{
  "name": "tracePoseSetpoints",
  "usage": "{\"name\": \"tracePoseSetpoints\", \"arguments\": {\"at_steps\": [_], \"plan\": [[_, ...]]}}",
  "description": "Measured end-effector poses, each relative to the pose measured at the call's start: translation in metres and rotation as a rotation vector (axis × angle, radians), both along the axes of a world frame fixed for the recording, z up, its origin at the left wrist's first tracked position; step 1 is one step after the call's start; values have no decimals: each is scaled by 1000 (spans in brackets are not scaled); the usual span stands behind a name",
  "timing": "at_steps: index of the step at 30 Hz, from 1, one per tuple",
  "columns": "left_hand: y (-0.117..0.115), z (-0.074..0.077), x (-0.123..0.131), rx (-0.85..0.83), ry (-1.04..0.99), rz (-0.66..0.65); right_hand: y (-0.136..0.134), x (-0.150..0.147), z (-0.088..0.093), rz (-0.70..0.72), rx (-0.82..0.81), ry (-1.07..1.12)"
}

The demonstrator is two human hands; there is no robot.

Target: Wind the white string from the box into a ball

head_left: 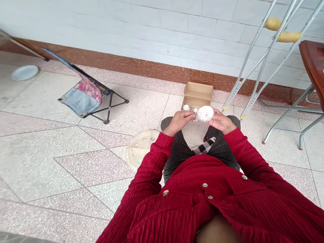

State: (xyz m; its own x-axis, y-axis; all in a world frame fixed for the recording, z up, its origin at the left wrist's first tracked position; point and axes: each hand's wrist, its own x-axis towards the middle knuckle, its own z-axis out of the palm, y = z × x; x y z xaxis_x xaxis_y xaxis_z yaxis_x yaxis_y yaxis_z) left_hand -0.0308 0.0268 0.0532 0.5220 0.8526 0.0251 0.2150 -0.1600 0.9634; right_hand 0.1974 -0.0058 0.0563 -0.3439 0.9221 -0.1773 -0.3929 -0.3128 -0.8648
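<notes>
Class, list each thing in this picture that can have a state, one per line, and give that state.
Cardboard box: open, lid flap up, on the floor.
White round object: off the floor, between both hands.
Left hand: fingers closed on the object's left edge.
Right hand: cupping the object.
Folding stool: unfolded, standing.
Crutches: leaning on the wall.

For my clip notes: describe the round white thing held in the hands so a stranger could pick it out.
Start at the open cardboard box on the floor by the wall. Just in front of it, above the knees, the left hand and right hand meet around a white ball. It is bigger than the small white pieces near the box.
</notes>
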Motion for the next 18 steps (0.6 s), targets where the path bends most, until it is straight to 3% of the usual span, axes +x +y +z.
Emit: {"name": "tracePoseSetpoints", "arguments": {"at_steps": [6,9,13,16,18], "plan": [[-15,-8,3,-135,-64,-170,11,-2,15,-196,112,-25],[-19,-20,3,-203,-94,-139,15,1,21,-263,139,-36],[-18,-49,-5,-239,-60,-54,16,6,36,-302,198,-80],[-13,-66,-9,-180,60,12,14,6,47,-297,236,-78],[-10,-70,-8,-101,126,44,13,3,50,-283,231,-58]]}}
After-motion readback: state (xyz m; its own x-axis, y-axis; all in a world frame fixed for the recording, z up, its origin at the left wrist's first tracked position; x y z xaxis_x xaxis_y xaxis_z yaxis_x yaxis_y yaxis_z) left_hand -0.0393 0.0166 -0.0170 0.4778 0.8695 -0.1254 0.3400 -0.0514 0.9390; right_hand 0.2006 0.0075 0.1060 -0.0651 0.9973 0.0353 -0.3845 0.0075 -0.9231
